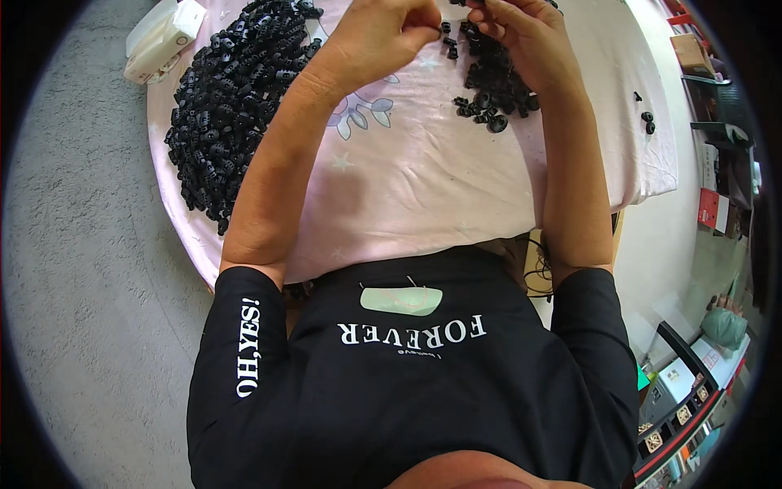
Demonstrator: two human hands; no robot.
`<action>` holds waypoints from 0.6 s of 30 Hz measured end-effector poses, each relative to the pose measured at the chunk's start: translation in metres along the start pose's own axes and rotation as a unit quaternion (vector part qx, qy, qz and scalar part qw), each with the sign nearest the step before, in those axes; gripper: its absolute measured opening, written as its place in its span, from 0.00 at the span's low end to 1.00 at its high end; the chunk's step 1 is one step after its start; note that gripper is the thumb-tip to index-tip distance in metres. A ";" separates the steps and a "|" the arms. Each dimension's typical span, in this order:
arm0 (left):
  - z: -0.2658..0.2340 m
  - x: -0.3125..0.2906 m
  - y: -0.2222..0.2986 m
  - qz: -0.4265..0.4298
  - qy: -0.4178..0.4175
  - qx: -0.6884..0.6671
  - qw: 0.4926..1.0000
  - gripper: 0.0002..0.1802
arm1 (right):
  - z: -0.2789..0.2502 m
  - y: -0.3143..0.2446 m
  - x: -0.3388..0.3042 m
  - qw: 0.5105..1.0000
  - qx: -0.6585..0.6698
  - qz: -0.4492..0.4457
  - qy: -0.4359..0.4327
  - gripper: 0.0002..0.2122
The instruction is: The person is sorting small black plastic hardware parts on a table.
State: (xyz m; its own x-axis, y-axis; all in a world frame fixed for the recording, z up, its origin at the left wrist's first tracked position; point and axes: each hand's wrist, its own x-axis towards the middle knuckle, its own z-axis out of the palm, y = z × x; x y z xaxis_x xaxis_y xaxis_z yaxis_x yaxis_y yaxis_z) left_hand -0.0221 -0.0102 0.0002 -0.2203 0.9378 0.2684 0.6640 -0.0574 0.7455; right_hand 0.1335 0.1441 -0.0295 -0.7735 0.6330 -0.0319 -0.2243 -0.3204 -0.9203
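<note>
My left hand (383, 37) is closed in a pinch above the cloth near the top edge, beside a few loose black plastic parts (451, 47). Whatever its fingertips hold, if anything, is hidden. My right hand (529, 33) is curled shut at the fingertips around a small black plastic part (468, 3), partly cut off by the top edge. Under and beside that hand lies a small pile of black round and stem-shaped parts (493, 90). A much larger heap of black slotted plastic pieces (224, 114) spreads left of my left forearm.
A pale pink patterned cloth (423, 187) covers the round-edged table. A white tissue pack (167, 41) sits at its far left edge. Several loose black parts (648, 122) lie near the right edge. Shelves with boxes (713, 210) and other goods stand on the right.
</note>
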 end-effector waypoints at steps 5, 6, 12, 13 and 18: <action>0.008 -0.004 -0.006 -0.013 -0.099 0.103 0.990 0.05 | -0.001 0.000 0.001 0.999 -0.038 -0.005 0.006 0.07; 0.009 -0.005 -0.007 0.012 -0.098 0.141 0.985 0.05 | 0.000 0.001 0.001 0.999 -0.038 -0.005 0.006 0.07; 0.003 -0.006 -0.003 0.001 -0.100 0.113 0.989 0.05 | 0.002 0.001 0.000 0.998 -0.059 -0.006 0.006 0.07; 0.002 -0.004 -0.005 -0.001 -0.099 0.114 0.989 0.05 | 0.003 0.000 0.000 0.998 -0.055 -0.005 0.007 0.07; -0.017 -0.002 -0.015 -0.017 -0.017 0.165 0.986 0.08 | -0.001 0.003 0.003 0.999 -0.040 0.004 0.020 0.07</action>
State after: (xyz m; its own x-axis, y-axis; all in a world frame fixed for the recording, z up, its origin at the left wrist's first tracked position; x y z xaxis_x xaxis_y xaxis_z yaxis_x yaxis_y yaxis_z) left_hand -0.0437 -0.0168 -0.0017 -0.2251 0.9487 0.2222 0.8543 0.0825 0.5132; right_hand 0.1314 0.1455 -0.0323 -0.7502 0.6590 -0.0539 -0.1689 -0.2698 -0.9480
